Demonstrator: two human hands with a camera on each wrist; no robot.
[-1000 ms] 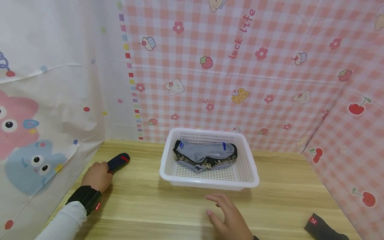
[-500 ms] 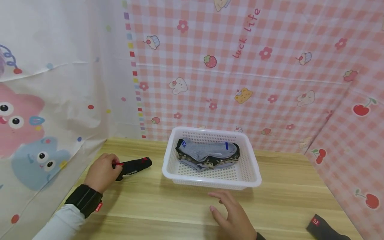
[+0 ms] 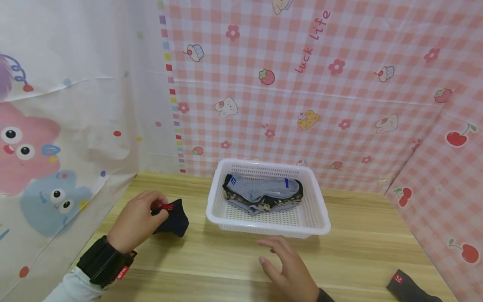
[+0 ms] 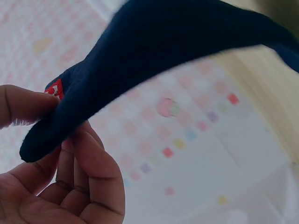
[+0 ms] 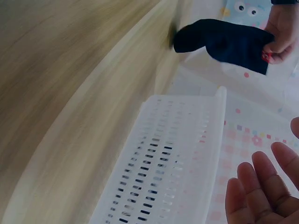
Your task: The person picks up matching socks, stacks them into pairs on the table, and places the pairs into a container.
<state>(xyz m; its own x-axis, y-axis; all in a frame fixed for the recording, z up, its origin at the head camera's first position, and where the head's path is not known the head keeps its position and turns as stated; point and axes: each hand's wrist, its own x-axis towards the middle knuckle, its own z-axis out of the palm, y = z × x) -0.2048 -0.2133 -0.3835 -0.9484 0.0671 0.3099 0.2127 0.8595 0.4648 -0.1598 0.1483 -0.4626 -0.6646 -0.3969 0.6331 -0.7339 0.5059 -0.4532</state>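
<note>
On the left side of the table, my left hand (image 3: 141, 218) pinches a dark navy sock (image 3: 176, 220) by its cuff, near a red label. The left wrist view shows the sock (image 4: 154, 46) between thumb and fingers, its length hanging away. My right hand (image 3: 288, 268) hovers just in front of the basket with fingers relaxed and nothing in it. A white perforated plastic basket (image 3: 264, 228) stands at the middle back. Inside it lies a stack of folded socks (image 3: 260, 191), grey on top with dark patterned ones beneath.
A dark grey sock (image 3: 409, 287) with a red label lies at the table's front right, partly out of frame. A white printed curtain (image 3: 94, 105) borders the left, and a pink checked cloth (image 3: 245, 121) hangs behind the wooden table (image 3: 211, 268).
My left hand has lifted the navy sock by its cuff and brought it a little to the right, swinging it round. The right hand stays nearly in place before the basket.
</note>
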